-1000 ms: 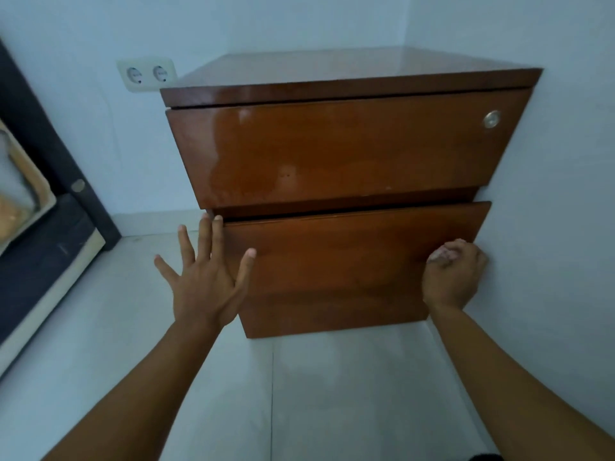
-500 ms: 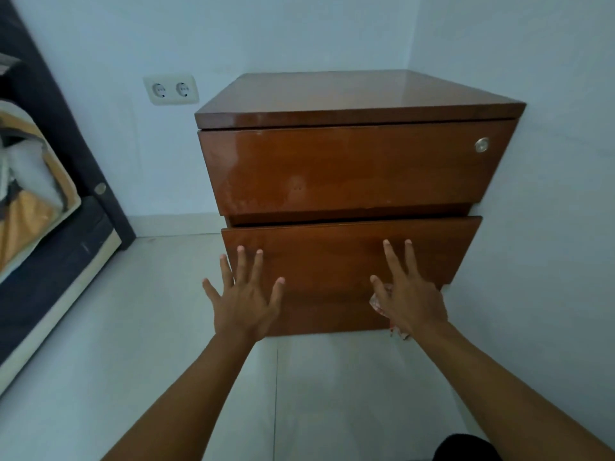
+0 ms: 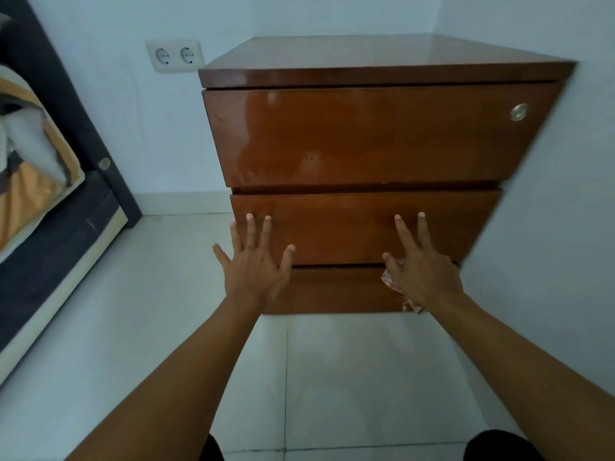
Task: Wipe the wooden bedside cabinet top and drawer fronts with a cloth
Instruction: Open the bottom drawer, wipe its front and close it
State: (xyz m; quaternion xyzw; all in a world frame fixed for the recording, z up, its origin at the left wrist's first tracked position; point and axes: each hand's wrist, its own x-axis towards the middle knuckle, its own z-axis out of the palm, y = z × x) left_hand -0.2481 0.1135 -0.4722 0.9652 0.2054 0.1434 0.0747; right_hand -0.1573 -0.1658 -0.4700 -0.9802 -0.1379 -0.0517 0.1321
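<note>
The wooden bedside cabinet stands in the room's corner, its glossy top bare. Below the top are an upper drawer front with a round metal lock and a lower drawer front. My left hand lies flat with spread fingers at the lower drawer's left end, holding nothing. My right hand presses a small patterned cloth against the lower right of the cabinet front, two fingers stretched up onto the lower drawer. Most of the cloth is hidden under the palm.
A white wall runs close along the cabinet's right side. A double wall socket sits left of the cabinet. A dark bed frame with bedding stands at the left. Pale floor tiles lie in front, and my knees show at the bottom edge.
My right hand slid left from the lower drawer's right edge and opened flat over the cloth. My left hand shifted right onto the drawer's left end. The view pulled back and up.
</note>
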